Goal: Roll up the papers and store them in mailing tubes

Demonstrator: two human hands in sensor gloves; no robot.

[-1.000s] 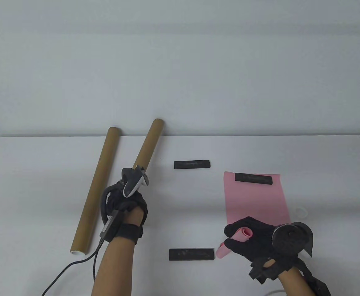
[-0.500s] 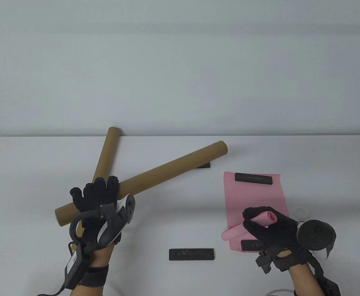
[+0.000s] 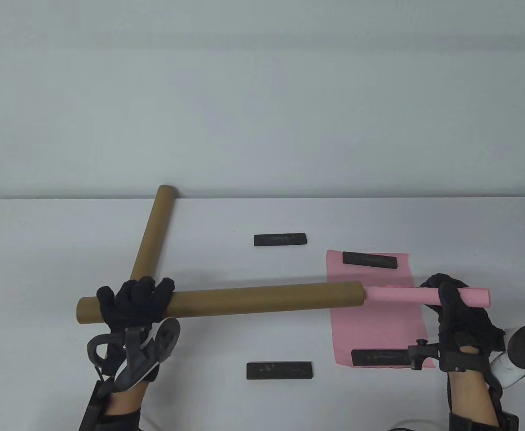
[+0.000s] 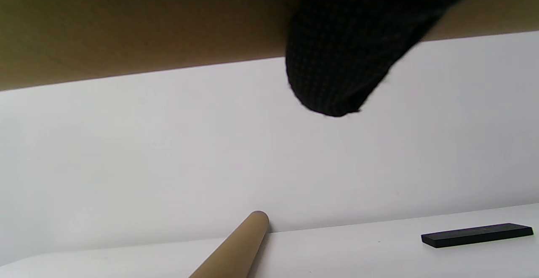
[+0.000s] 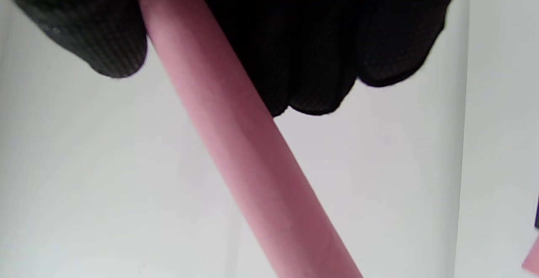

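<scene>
1. The desk (image 3: pixel 262 215) fills the lower half of the table view.
2. The held mailing tube (image 3: pixel 253 300) lies level across the lower middle, the left hand (image 3: pixel 132 305) curled round its left end.
3. A flat pink sheet (image 3: pixel 374 323) lies at lower right.
4. The rolled pink paper (image 3: pixel 406 295) meets the tube's right mouth, gripped by the right hand (image 3: pixel 455 310).
5. Risk: a slackened grip could let the roll spring wider and jam at the rim, or any tilt could crumple its tip.
</scene>
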